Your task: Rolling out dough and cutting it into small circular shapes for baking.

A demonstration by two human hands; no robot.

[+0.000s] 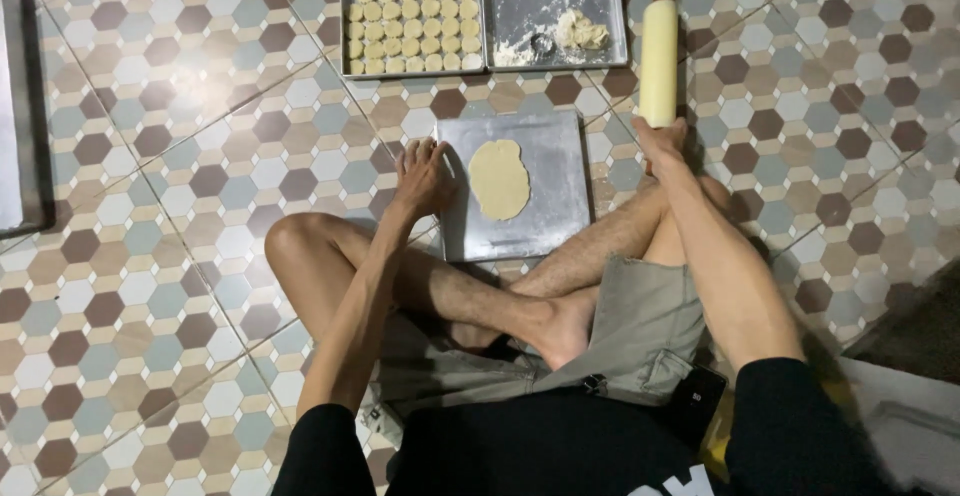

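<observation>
I sit cross-legged on a tiled floor. A flat oval of pale dough point(499, 178) lies on a square metal sheet point(545, 221) in front of my legs. My left hand point(422, 176) rests with spread fingers on the sheet's left edge, just beside the dough. My right hand point(662, 141) grips the near handle of a cream rolling pin point(658, 51), which points away from me, to the right of the sheet.
Two metal trays sit farther away: the left tray point(345, 16) holds several rows of small round dough pieces point(412, 26); the right tray point(618, 6) carries flour and a dough lump point(580, 31). A dark flat object point(30, 116) lies at the far left.
</observation>
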